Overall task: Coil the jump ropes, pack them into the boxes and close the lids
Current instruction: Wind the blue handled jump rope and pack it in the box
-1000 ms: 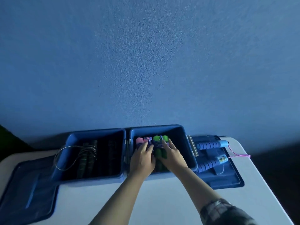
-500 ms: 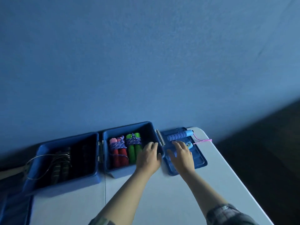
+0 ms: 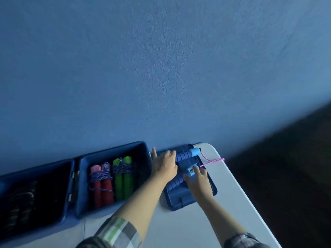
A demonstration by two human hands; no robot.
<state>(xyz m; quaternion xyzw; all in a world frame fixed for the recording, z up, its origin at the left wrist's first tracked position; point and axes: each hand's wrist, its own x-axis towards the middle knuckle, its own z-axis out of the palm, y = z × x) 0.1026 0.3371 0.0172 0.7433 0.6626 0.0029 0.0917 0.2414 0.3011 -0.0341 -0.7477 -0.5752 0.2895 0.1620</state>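
- Reaching off to the right now: a second back both hands were down in the middle box (image 3: 114, 154) tucking the wound ropes in, and by this frame they'd come over to the blue rope on the open lid (image 3: 180, 203).
- Right hand (image 3: 198, 181) sat on the near blue handle (image 3: 174, 182), fingers bent over its counter end; looked like a grip, though I couldn't tell how tight.
- Left hand (image 3: 165, 167) was on the far blue handle (image 3: 187, 154), fingers curled round it.
- So my read: red/pink rope (image 3: 101, 183) and green rope (image 3: 123, 178) were packed, and the blue one was next, still uncoiled.
- Its pink cord (image 3: 212, 161) trailed off the lid across the desk (image 3: 231, 185) toward the edge, so that needed gathering first.
- Rope was lying on the very lid that had to shut, so nothing closes till it moves.
- Left box (image 3: 35, 169) was open too, with a dark rope (image 3: 21, 197) inside, hard to make out.
- Blue wall (image 3: 161, 68) right behind everything.
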